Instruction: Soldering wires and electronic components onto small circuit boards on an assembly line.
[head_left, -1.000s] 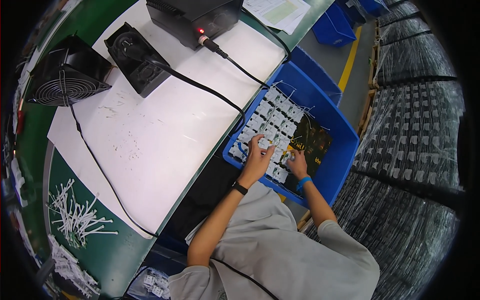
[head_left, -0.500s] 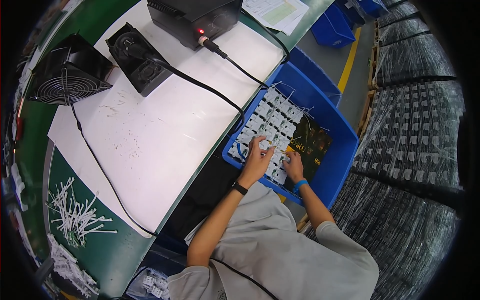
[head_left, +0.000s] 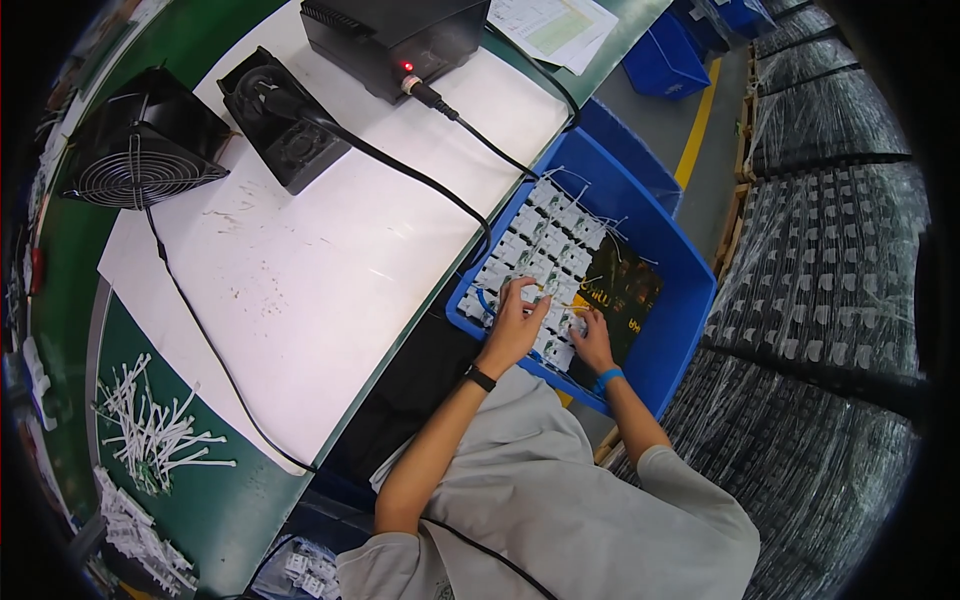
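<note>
Rows of small white plastic modules with thin white wires (head_left: 556, 235) lie side by side in a blue bin (head_left: 672, 300). Over their near rows is my left hand (head_left: 516, 325), its fingers bent and drawn together; what they grip is too small to make out. To the right of it, my right hand (head_left: 593, 342) has its fingertips pinched at a thin yellow strand (head_left: 577, 307), close to the modules' right edge. A printed black sheet (head_left: 625, 290) shows beside the modules in the bin.
On the bench's white sheet (head_left: 300, 250) stand a black fan (head_left: 140, 150), a black iron stand (head_left: 290, 125) and a black power box (head_left: 400, 45) with a lit red light. Loose white wires (head_left: 155, 430) lie at left. Wrapped pallet stacks (head_left: 830, 270) rise at right.
My right hand has shifted slightly right and down, with its fingers now closer together at the yellow strand. My left hand has hardly moved.
</note>
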